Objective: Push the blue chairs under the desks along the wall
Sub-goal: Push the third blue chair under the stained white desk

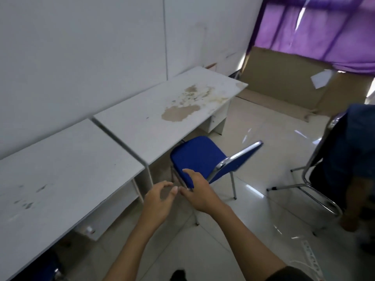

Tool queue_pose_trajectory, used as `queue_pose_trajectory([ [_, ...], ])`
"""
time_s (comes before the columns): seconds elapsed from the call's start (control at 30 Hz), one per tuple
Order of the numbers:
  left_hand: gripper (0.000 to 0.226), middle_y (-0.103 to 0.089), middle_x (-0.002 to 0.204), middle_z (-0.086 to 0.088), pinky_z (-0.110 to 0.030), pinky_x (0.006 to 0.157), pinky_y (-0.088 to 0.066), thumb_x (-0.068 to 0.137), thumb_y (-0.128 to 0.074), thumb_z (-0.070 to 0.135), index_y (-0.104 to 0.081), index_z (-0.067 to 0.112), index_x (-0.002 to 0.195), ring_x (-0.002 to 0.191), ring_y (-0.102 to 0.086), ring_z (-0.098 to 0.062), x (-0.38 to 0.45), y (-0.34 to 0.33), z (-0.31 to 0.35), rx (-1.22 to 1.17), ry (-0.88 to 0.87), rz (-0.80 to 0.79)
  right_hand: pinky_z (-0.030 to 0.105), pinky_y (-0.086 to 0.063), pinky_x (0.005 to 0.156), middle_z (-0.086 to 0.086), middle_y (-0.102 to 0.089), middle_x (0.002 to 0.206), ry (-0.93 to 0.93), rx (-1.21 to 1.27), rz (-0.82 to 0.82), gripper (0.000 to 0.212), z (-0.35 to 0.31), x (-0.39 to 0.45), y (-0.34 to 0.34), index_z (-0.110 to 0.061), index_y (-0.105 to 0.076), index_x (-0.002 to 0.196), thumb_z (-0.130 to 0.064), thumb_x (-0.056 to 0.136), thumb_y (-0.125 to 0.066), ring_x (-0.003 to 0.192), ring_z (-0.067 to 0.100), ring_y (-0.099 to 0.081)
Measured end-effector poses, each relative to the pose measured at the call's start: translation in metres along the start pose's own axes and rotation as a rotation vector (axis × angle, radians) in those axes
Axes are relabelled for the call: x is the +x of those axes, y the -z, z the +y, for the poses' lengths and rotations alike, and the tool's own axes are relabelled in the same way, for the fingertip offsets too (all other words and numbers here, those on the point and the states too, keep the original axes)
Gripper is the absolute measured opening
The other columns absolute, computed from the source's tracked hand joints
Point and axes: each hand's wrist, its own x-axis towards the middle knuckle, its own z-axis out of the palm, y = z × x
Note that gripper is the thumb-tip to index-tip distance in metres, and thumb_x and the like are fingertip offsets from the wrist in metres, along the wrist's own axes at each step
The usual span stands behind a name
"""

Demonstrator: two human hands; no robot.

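Gripping the blue chair (199, 157) seat's corner, right hand (197, 194); left hand (160, 200) fingers spread, empty.

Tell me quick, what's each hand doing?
Left hand: open, fingers curled, holding nothing.
Right hand: gripping the front edge of the blue chair seat.

We have a single wide-angle view from the head, looking forward and steeply down, tilted. It sits close above both forearms, with the counter (154, 122) along the wall at left and the floor (263, 138) at right.
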Motion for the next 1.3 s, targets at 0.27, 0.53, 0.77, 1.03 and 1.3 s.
queue_pose_trajectory([
  [0.27,0.028,-0.065,0.121,0.014,-0.027,0.093,-0.048,0.096,-0.064,0.052,-0.068,0.032,0.115,0.112,-0.059,-0.004,0.145,-0.152,0.054,0.013,0.003,-0.152,0.036,-0.043,0.110,-0.001,-0.039,0.161,-0.144,-0.042,0.077,0.068,0.120,0.086,0.137,-0.034,-0.033,0.156,-0.040,0.098,-0.068,0.141,0.020,-0.044],
  [0.53,0.034,-0.059,0.131,0.016,-0.011,0.079,-0.043,0.093,-0.062,0.060,-0.064,0.037,0.118,0.095,-0.062,0.010,0.238,-0.247,0.089,0.052,0.170,-0.252,0.051,-0.035,0.116,0.002,-0.045,0.155,-0.199,-0.406,0.045,0.082,0.218,0.166,0.238,-0.030,-0.042,0.152,-0.077,0.086,-0.054,0.140,0.023,-0.043],
  [0.77,0.067,-0.065,0.124,0.017,-0.033,0.099,-0.049,0.072,-0.054,0.093,-0.069,0.040,0.111,0.115,-0.058,-0.004,0.238,-0.287,0.075,0.095,0.448,-0.270,0.052,-0.029,0.115,-0.005,-0.032,0.162,-0.043,-0.441,-0.242,0.087,0.284,0.208,0.276,-0.041,-0.059,0.131,-0.100,0.071,-0.037,0.150,0.016,-0.017],
  [1.03,0.084,-0.067,0.095,0.020,-0.024,0.072,-0.050,0.038,-0.065,0.103,-0.070,0.037,0.089,0.087,-0.062,0.000,0.227,-0.316,0.110,0.150,0.698,0.118,0.060,-0.020,0.116,-0.013,0.017,0.171,0.187,-0.464,-0.480,0.068,0.297,0.223,0.296,-0.051,-0.058,0.125,-0.093,0.078,-0.032,0.155,0.018,0.021],
  [1.3,0.084,-0.073,0.081,0.011,-0.038,0.077,-0.062,0.037,-0.067,0.102,-0.073,0.031,0.082,0.078,-0.068,-0.008,0.233,-0.354,0.136,0.147,0.781,0.270,0.060,-0.016,0.120,-0.014,0.030,0.167,0.424,-0.539,-0.555,0.069,0.323,0.257,0.333,-0.052,-0.057,0.131,-0.087,0.084,-0.021,0.153,0.018,0.032],
])
